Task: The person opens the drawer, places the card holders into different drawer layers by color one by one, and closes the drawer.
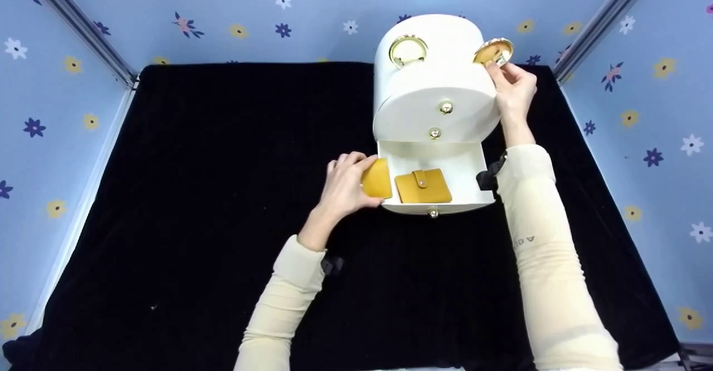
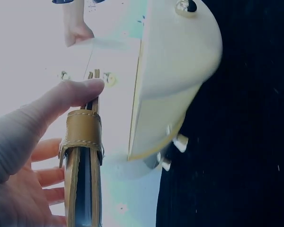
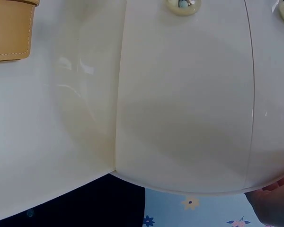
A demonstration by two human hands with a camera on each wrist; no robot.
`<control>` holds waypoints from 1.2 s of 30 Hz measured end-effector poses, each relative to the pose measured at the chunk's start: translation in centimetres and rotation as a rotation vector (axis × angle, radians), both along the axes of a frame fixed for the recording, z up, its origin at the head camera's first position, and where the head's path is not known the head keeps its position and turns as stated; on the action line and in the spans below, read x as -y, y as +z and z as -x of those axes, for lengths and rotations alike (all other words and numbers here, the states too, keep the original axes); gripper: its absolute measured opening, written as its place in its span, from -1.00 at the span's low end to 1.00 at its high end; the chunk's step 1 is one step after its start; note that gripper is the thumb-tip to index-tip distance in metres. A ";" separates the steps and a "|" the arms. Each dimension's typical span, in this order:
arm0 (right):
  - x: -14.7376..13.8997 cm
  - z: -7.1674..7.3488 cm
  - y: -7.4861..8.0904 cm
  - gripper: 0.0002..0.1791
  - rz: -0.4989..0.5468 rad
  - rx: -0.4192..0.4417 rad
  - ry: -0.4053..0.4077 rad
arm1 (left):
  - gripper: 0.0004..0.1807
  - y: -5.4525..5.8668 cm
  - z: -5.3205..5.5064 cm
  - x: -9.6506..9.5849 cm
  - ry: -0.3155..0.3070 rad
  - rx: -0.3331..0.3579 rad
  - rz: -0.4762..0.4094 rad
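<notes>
My left hand (image 1: pixel 346 184) grips a mustard-yellow leather wallet (image 1: pixel 377 179) at the left edge of the pulled-out bottom drawer (image 1: pixel 465 165) of a white cabinet. In the left wrist view the wallet (image 2: pixel 83 165) is seen edge-on, its strap round the side, with my thumb on one face and fingers behind. Another mustard wallet (image 1: pixel 423 187), with a snap strap, lies flat in the drawer. At the cabinet's upper right my right hand (image 1: pixel 515 88) pinches the lower edge of a gold-rimmed round piece (image 1: pixel 491 52); some fingers are hidden. In the right wrist view only part of that hand (image 3: pixel 277 201) shows.
The rounded white cabinet (image 1: pixel 434 76) stands on a black cloth (image 1: pixel 234 204). A second gold-rimmed round piece (image 1: pixel 409 50) sits at its upper left. Gold knobs mark two upper drawers (image 1: pixel 412 117). Flowered blue walls (image 1: pixel 312 14) surround the cloth.
</notes>
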State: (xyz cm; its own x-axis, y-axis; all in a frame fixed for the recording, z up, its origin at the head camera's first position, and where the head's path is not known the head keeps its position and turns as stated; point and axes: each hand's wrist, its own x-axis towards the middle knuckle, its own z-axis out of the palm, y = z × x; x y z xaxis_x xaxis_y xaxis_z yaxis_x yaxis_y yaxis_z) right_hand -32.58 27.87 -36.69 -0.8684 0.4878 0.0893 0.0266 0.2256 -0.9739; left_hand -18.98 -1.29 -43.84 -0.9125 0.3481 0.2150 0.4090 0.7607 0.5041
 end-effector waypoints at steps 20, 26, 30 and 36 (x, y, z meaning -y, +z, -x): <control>0.0 -0.1 -0.2 -0.68 -0.062 -0.016 -0.005 | -0.09 0.8 1.7 -6.4 -0.043 0.046 0.050; -0.1 0.0 -0.1 -0.68 -0.055 -0.018 -0.006 | -0.08 0.9 2.1 -8.3 -0.070 0.063 0.064; -0.1 0.0 -0.1 -0.68 -0.064 -0.022 -0.009 | -0.07 0.7 2.3 -9.2 -0.083 0.076 0.060; -0.1 0.0 -0.2 -0.66 -0.058 -0.007 -0.011 | -0.08 0.1 2.7 -10.3 -0.085 0.105 0.087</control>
